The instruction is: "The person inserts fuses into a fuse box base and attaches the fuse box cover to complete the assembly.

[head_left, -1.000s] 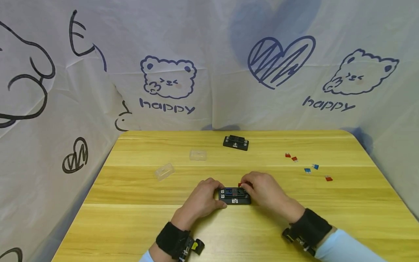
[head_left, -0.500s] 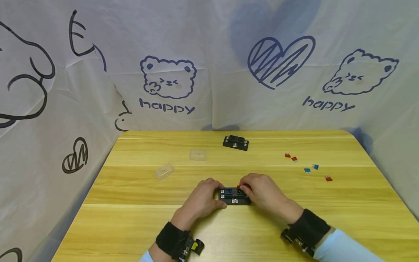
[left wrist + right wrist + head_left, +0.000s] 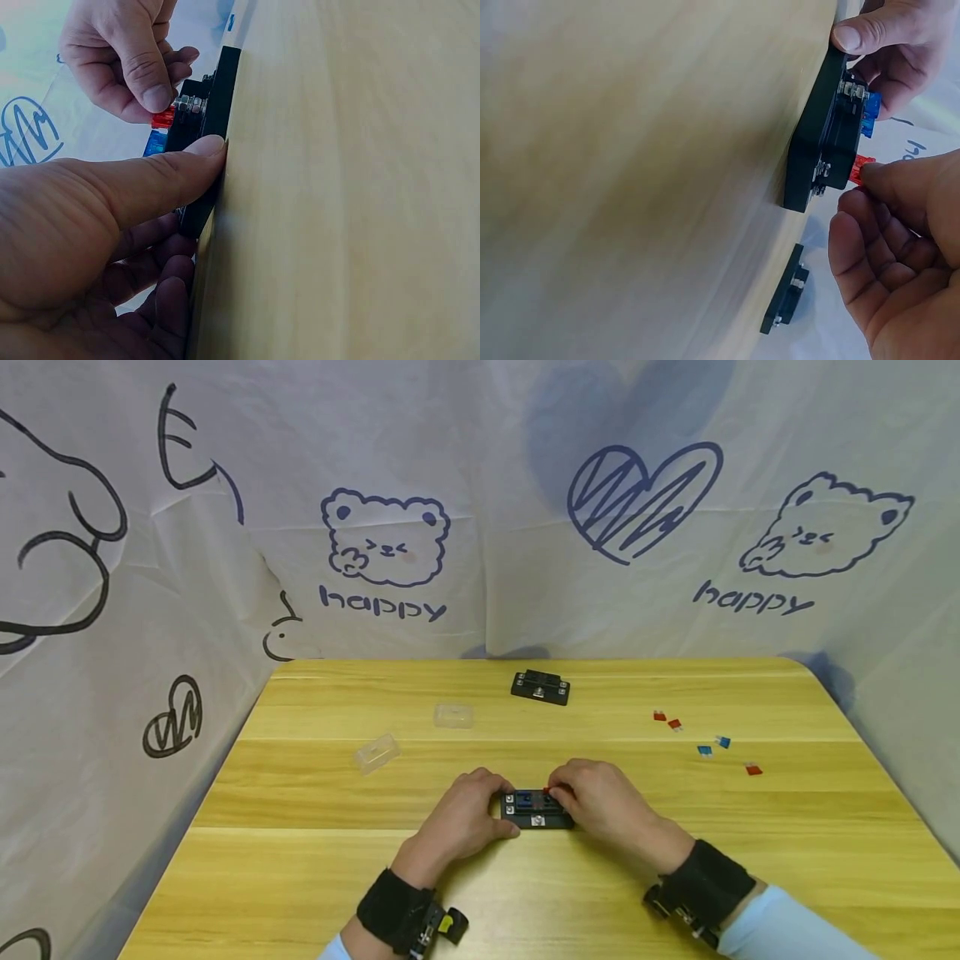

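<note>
A black fuse block (image 3: 534, 819) with metal screw terminals lies on the table in front of the person. My left hand (image 3: 467, 817) grips its left end, thumb along the near side and fingers behind. At the block's right part, my right hand (image 3: 606, 797) pinches a red blade fuse (image 3: 860, 169) between thumb and forefinger. The right wrist view has this fuse against the block's top; how deep it sits cannot be seen. Blue blade fuses (image 3: 871, 112) stand in the block toward the left hand.
Another fuse block (image 3: 540, 687) lies near the table's back edge. Two clear plastic covers (image 3: 453, 716) are at back left. Loose red fuses (image 3: 675, 724) and blue fuses (image 3: 705, 750) are scattered at right. A white drawn-on cloth (image 3: 517, 560) hangs behind the table.
The right hand has shifted slightly left and toward the person, bringing the red fuse down onto the block. The left hand and the block have stayed put.
</note>
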The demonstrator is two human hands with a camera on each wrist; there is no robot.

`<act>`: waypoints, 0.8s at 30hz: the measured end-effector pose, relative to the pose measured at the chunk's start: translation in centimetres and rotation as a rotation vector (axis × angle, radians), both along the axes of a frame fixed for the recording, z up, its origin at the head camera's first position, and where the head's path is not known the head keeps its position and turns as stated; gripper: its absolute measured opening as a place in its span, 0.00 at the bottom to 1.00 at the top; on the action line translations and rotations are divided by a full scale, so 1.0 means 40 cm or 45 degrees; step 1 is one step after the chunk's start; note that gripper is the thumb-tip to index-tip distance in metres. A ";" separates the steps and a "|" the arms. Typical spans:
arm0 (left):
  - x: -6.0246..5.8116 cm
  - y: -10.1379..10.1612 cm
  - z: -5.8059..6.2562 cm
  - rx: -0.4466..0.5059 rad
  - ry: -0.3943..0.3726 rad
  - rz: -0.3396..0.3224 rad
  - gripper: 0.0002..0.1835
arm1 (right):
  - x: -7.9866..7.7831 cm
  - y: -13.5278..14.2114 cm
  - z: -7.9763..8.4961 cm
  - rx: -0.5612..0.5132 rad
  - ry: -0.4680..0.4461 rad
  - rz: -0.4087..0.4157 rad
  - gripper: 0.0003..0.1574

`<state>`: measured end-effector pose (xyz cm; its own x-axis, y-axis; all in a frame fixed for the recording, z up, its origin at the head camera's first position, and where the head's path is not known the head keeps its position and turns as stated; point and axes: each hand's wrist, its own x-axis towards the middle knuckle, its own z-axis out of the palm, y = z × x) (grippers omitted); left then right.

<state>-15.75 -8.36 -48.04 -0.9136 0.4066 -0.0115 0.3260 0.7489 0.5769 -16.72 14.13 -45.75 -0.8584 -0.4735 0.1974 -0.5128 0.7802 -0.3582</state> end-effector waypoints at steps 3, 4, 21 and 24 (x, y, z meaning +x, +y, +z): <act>0.000 0.000 0.000 -0.002 -0.002 -0.001 0.26 | 0.001 0.001 0.000 -0.011 0.005 -0.006 0.03; 0.000 0.000 0.000 -0.003 -0.003 -0.001 0.26 | 0.001 0.001 0.000 -0.016 0.007 -0.007 0.03; 0.000 0.000 0.000 0.006 -0.005 -0.008 0.26 | 0.002 0.003 -0.001 -0.018 0.052 0.035 0.03; 0.000 0.001 0.002 0.012 -0.004 -0.009 0.26 | 0.001 0.003 -0.002 -0.015 0.060 0.044 0.03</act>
